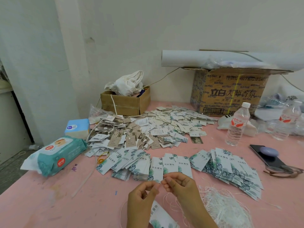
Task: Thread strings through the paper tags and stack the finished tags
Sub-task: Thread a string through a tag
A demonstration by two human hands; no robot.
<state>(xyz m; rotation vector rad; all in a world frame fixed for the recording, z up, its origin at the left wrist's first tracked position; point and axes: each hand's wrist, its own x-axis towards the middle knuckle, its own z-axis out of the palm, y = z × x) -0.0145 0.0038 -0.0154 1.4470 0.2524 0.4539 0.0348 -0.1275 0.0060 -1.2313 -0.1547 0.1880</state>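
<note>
Right now the string [164, 197] is running between my 2 hands, its free end drooping toward the bench [49, 203]. My left hand [143, 196] is pinching 1 end, and my right hand [177, 183] is pinching the other, fingertips almost touching. The tag [162, 216] I am threading is lying just below my left wrist, long axis slanting toward me, so the left hand is nearer. Loose strings [225, 206] are piling at my right; the fanned tags [230, 168] are waiting beyond.
</note>
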